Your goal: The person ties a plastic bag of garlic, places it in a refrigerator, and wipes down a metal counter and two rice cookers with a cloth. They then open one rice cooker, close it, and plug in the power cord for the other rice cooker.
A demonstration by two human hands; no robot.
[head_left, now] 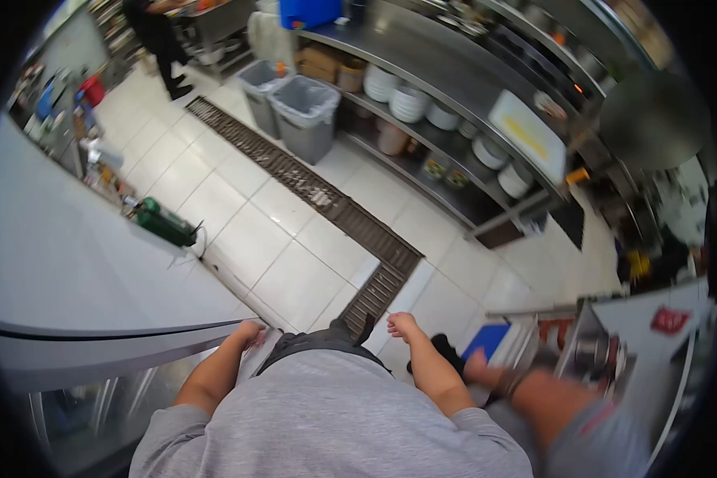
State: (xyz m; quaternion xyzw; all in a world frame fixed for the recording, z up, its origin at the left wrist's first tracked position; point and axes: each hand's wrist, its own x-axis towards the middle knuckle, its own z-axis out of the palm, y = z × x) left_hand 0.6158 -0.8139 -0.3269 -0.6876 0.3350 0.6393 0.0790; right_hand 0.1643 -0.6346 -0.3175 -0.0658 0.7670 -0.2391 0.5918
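My left hand (252, 334) hangs beside the edge of a large white appliance (119, 263), close to its dark door seam. Its fingers are partly hidden and blurred, so I cannot tell whether they hold anything. My right hand (402, 326) is held low over the floor drain area with its fingers curled in, and nothing shows in it. To its right, a co-worker's blurred arm (550, 398) reaches towards a blue board (487, 341).
A metal floor drain (295, 179) crosses white tiles. Two grey bins (307, 131) stand by a steel table (382, 48) with bowls below and a stained cutting board (527, 135) on top. Another person (159, 40) stands at the back left. A green device (166, 221) is at the left.
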